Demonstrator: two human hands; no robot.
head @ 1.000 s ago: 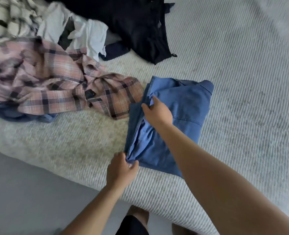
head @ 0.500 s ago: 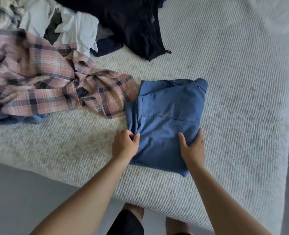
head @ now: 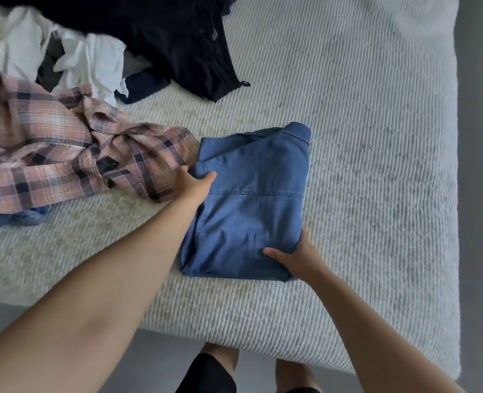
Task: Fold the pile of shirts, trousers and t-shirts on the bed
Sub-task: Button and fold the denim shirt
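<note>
A folded blue denim shirt (head: 251,205) lies on the bed (head: 376,165), near its front edge. My left hand (head: 193,181) grips the shirt's left edge, thumb on top and fingers tucked under the fabric. My right hand (head: 297,258) holds the near right corner, thumb on top, fingers beneath. A crumpled pink plaid shirt (head: 58,157) lies just left of the blue one. Behind it sit white garments (head: 90,61) and a black garment (head: 172,38).
A blue garment (head: 13,218) pokes out from under the plaid shirt at the left. The ribbed white bedcover stretches bare to the right of the folded shirt. Grey floor (head: 149,361) runs along the bed's front edge, with my legs below.
My left hand slid up the shirt's left edge toward the plaid shirt. My right hand shifted to the near right corner and slipped its fingers under it. The shirt now lies squarer.
</note>
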